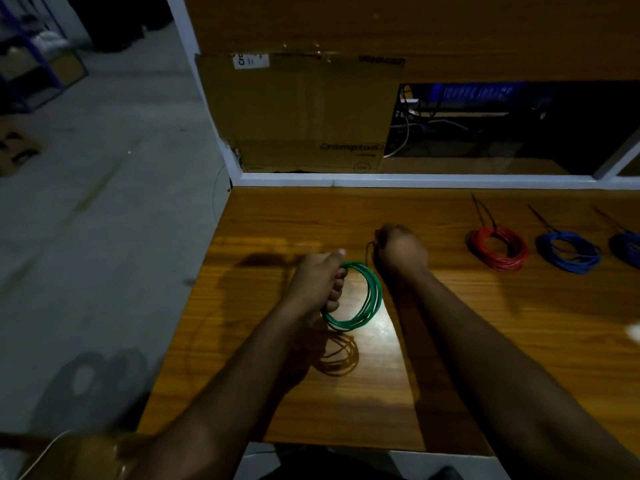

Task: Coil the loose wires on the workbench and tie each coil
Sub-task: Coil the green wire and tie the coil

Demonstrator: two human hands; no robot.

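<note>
Item: green wire coil (360,299), held upright above the table (450,358). My left hand (317,282) grips its left side, fingers (335,295) curled round the bundled loops, thumb on top. The open ring hangs just right of those fingers, its shadow on the wood below.

Item: my right hand (400,251), just beyond and right of the coil, closed in a fist. A thin dark strand (369,250) leaves its left side and runs down toward the coil's top; whether it is a tie or a wire end I cannot tell.

Item: red wire coil (498,249), flat on the table, well right of my right hand, tied.

Item: blue wire coil (568,252), right of the red.

Item: second blue coil (627,249), cut off by the frame edge.

Item: Crompton cardboard box (301,112), beyond the table's far edge.
</note>
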